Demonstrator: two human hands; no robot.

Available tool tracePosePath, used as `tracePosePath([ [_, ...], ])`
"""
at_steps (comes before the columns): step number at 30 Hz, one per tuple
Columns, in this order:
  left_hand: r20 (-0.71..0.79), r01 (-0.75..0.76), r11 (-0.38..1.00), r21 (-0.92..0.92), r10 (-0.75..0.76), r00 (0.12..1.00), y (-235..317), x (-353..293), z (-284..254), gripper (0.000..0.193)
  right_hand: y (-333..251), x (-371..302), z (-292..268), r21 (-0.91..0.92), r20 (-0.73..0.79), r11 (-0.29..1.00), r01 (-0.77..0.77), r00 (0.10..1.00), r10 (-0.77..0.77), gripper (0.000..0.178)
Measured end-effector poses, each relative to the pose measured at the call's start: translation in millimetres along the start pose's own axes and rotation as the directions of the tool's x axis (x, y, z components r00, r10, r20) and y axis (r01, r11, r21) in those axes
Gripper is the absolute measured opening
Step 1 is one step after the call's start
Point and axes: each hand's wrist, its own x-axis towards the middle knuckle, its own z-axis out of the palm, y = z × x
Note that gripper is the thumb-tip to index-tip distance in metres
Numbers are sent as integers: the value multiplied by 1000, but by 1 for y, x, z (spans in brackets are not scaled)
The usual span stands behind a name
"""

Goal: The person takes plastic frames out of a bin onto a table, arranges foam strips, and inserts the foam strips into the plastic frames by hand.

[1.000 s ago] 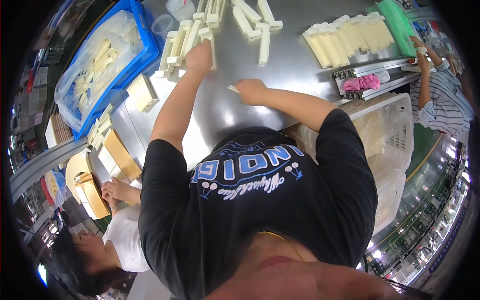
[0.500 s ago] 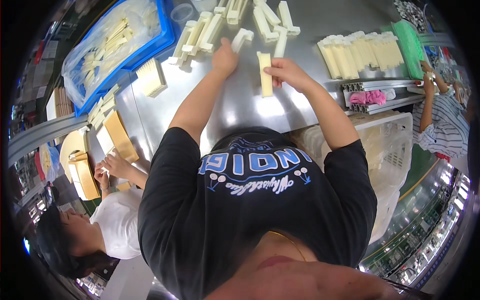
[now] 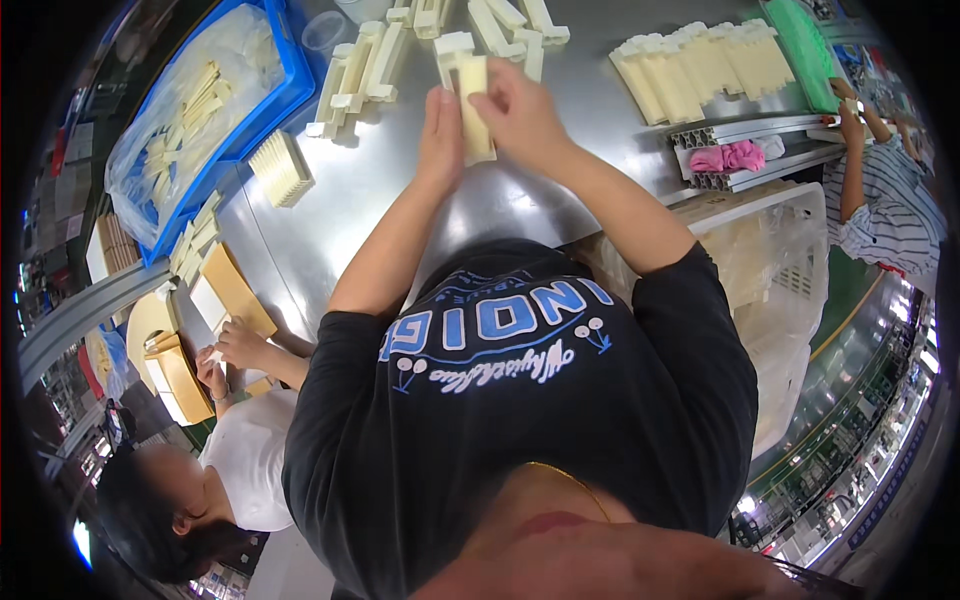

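Note:
Both hands are raised over the steel table (image 3: 380, 190), holding one long cream plastic bar (image 3: 474, 112) between them. My left hand (image 3: 441, 132) presses against the bar's left side. My right hand (image 3: 519, 110) wraps it from the right. Just beyond the hands lie loose cream bars (image 3: 365, 68) and more of them at the table's far edge (image 3: 505, 22). A neat row of the same bars (image 3: 700, 65) sits to the right.
A blue bin (image 3: 205, 105) lined with plastic holds more bars at the left. A small ribbed stack (image 3: 281, 168) lies near it. A white basket (image 3: 790, 260) stands at my right. One person in white (image 3: 240, 350) works at lower left, another in stripes (image 3: 880, 190) at the right.
My hands came together and lifted one cream bar off the table; earlier they were apart, reaching among the loose bars. The view has shifted nearer the table.

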Motion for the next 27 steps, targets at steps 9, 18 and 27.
tracePosePath([
  [9,-4,-60,995,-84,60,998,18,-9,6,38,-4,-9,3,-16,13,987,158,987,-158,50],
  [18,35,-111,993,-38,112,993,23,-8,8,40,-4,-7,1,-96,-27,955,279,959,-283,45],
  [27,47,-40,996,-74,43,998,29,-4,22,36,2,-6,-8,-308,-20,904,297,948,-318,31],
])
